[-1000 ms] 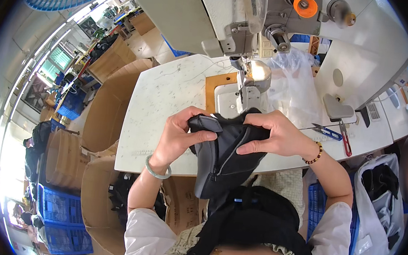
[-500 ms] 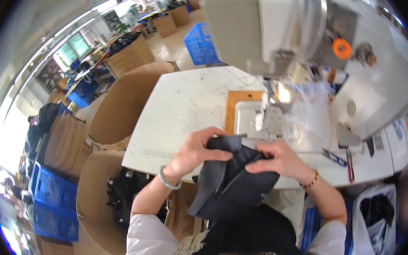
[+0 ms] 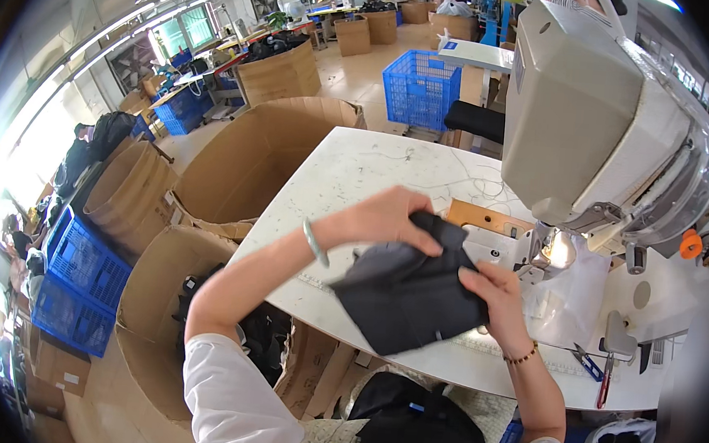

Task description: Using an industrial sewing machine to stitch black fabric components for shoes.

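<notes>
Blue crates: 2 plastic crates [image 3: 87,280] stand stacked at far left, below the bright windows.
Front carton: an open cardboard box [image 3: 148,309] sits by the person's left arm, dark fabric pieces [image 3: 267,331] heaped inside.
Rear carton: a 2nd open box [image 3: 252,151] stands just behind it, beside the white surface [image 3: 359,168].
Left hand: the person's left hand [image 3: 392,218], a pale bangle [image 3: 315,243] at its wrist, grips the upper edge of the black fabric piece, thumb on the near side.
Black fabric piece: the dark, folded item [image 3: 406,301] hangs between the 2 hands, tilted, over the near edge of the surface, left of the sewing machine's lit needle area.
Right hand: the right hand [image 3: 498,299], a beaded bracelet [image 3: 521,353] at its wrist, pinches the piece's right edge.
Sewing machine: the bulky pale machine head [image 3: 575,118] rises over the surface, an orange knob [image 3: 691,244] at its right.
Clear plastic: a crumpled translucent sheet or bag [image 3: 574,293] lies just right of the needle area.
Hand tools: blue-handled snips [image 3: 587,363] and a red-handled tool [image 3: 605,383] lie side by side at right.
</notes>
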Action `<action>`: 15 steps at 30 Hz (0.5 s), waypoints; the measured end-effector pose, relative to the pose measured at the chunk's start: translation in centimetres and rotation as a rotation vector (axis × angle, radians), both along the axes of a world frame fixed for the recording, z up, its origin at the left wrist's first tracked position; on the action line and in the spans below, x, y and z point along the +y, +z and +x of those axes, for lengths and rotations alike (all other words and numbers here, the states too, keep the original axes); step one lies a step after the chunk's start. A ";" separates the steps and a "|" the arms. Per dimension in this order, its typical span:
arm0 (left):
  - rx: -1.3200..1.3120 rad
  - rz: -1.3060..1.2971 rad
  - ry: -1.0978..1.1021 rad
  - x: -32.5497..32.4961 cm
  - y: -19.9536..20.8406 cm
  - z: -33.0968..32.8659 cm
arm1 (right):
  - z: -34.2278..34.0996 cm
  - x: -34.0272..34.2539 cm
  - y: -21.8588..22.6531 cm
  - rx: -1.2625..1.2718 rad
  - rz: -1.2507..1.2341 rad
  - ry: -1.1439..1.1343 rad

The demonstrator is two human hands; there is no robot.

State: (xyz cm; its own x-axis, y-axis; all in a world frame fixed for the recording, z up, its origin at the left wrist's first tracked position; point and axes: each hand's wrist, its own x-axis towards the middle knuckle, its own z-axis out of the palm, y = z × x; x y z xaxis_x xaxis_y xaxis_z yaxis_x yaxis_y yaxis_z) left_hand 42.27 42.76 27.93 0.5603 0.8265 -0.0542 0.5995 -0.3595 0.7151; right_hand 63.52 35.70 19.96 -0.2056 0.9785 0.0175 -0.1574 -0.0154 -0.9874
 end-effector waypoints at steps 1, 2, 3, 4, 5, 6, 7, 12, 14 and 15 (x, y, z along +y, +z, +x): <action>0.036 0.065 0.013 1.2 1.0 -0.1 | -0.6 0.8 -0.1 0.141 0.055 0.018; 0.082 0.138 0.020 2.1 1.9 -0.2 | -1.3 1.7 -0.2 0.141 0.111 -0.031; 0.149 0.236 0.053 2.5 2.7 -0.2 | -2.0 2.4 -0.3 0.129 0.135 -0.099; 0.141 0.388 0.189 2.4 3.1 -0.1 | -2.6 3.1 -0.4 0.077 0.087 -0.202; 0.071 0.552 0.255 1.8 3.1 0.1 | -3.0 3.7 -0.4 0.224 0.157 -0.232; 0.023 0.688 0.337 0.6 2.6 0.4 | -3.2 4.0 -0.4 0.349 0.178 -0.268; 0.039 0.655 0.350 -0.9 1.7 0.8 | -3.5 4.3 -0.4 0.381 0.131 -0.339; 0.254 0.791 0.273 -6.1 -5.4 4.8 | -5.0 4.1 -0.8 0.535 0.030 -0.311; 0.216 0.902 0.321 -4.6 -7.5 6.1 | -4.7 3.7 -1.3 0.550 0.007 -0.264; 0.248 0.930 0.343 -3.8 -8.3 6.6 | -4.5 3.6 -1.5 0.474 0.064 -0.274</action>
